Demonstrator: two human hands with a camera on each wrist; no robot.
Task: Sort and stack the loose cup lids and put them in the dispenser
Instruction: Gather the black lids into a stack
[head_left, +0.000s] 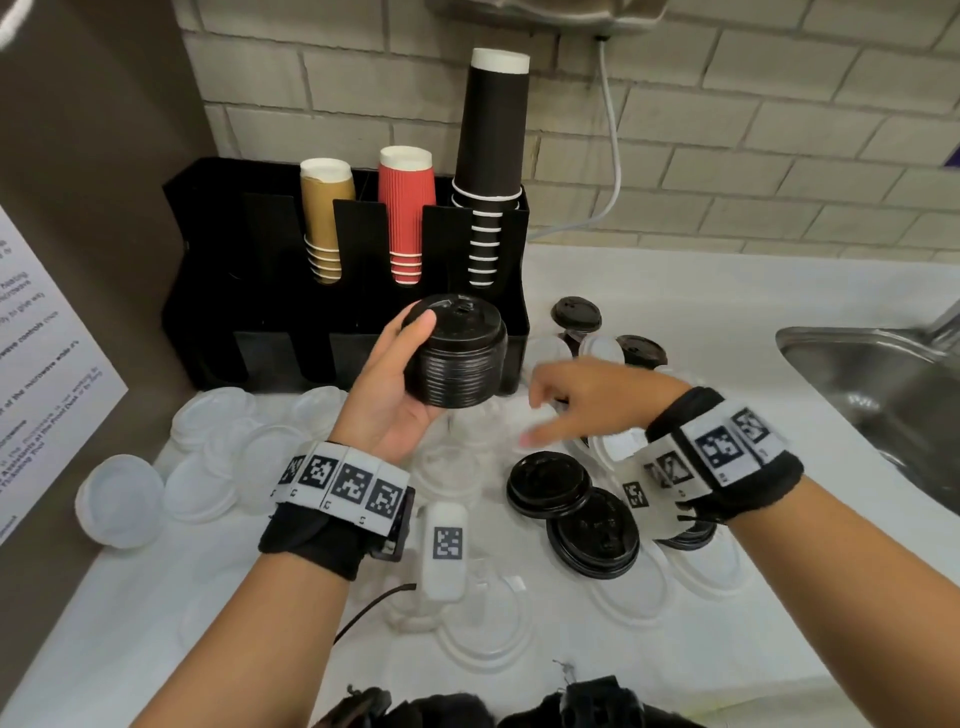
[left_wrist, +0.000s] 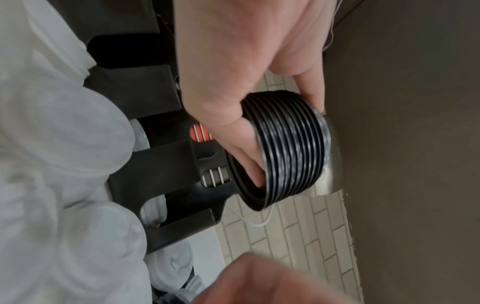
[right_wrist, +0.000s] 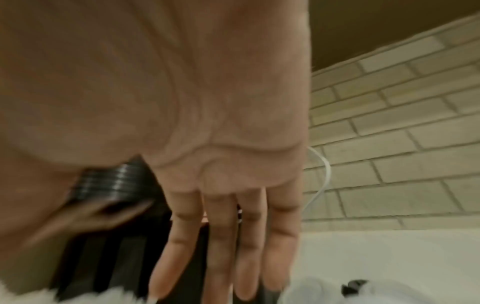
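Note:
My left hand (head_left: 410, 374) grips a tall stack of black cup lids (head_left: 457, 358), thumb on the top and fingers underneath, held up in front of the black dispenser (head_left: 208, 291). The left wrist view shows that stack of black lids (left_wrist: 291, 150) with my fingers (left_wrist: 249, 152) curled under its rim. My right hand (head_left: 545, 410) hovers just right of the stack, blurred, fingers straight and holding nothing; its fingers (right_wrist: 221, 246) point down at the counter. More black lids (head_left: 550, 483) and several clear lids (head_left: 270, 457) lie loose on the white counter.
The dispenser holds tan cups (head_left: 324, 218), red cups (head_left: 406, 208) and tall black cups (head_left: 491, 156) in its upper slots. A steel sink (head_left: 878, 384) lies at the right. A brown wall with a paper notice (head_left: 36, 364) closes the left side.

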